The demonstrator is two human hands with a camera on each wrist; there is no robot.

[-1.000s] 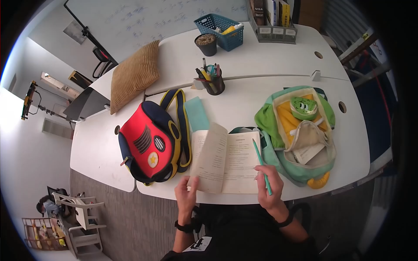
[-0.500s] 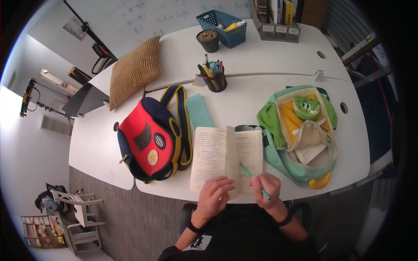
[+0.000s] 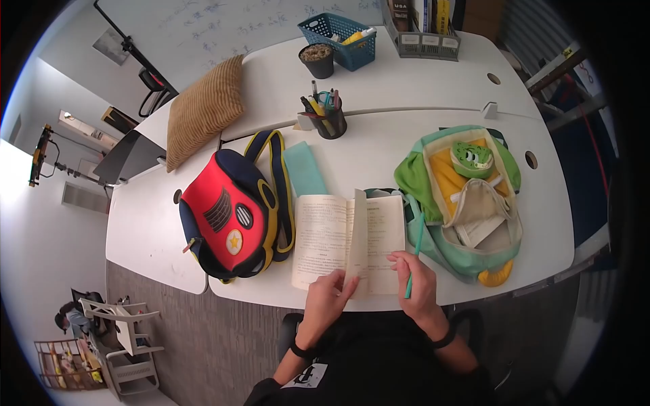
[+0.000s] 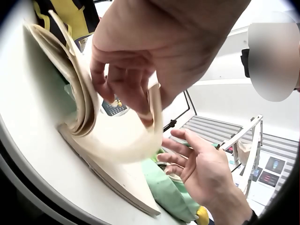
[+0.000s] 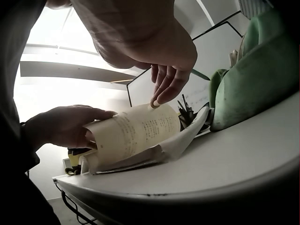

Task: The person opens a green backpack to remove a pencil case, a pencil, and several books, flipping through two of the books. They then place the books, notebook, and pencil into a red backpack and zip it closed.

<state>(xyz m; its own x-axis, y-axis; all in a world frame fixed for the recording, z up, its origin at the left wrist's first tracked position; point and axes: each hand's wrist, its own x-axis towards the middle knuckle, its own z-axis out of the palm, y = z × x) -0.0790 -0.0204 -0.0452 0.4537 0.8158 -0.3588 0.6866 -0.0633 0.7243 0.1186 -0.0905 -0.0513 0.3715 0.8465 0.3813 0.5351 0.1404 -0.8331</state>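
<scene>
An open book (image 3: 317, 230) lies at the table's front edge, with one page (image 3: 357, 230) standing up near its middle. My left hand (image 3: 323, 303) pinches that raised page low down, near its bottom edge. In the left wrist view the page (image 4: 133, 145) bends in a curve from the fingers of my left hand (image 4: 154, 61). Over the right page, my right hand (image 3: 421, 287) holds a slim green pen (image 3: 418, 240), which points up and away from me. The right wrist view shows my right fingers (image 5: 168, 84) close above the printed page (image 5: 140, 126).
A red and navy backpack (image 3: 227, 210) stands left of the book, a teal notebook (image 3: 305, 169) behind it. On the right lies an open green backpack (image 3: 413, 176). Farther back are a pen holder (image 3: 330, 122), a plant pot (image 3: 318, 64), a blue basket (image 3: 355, 54) and a cushion (image 3: 206, 108).
A page turned over to the left; my left hand went right to the book's middle and now pinches another page. The pen in my right hand swung from over the page to upright.
</scene>
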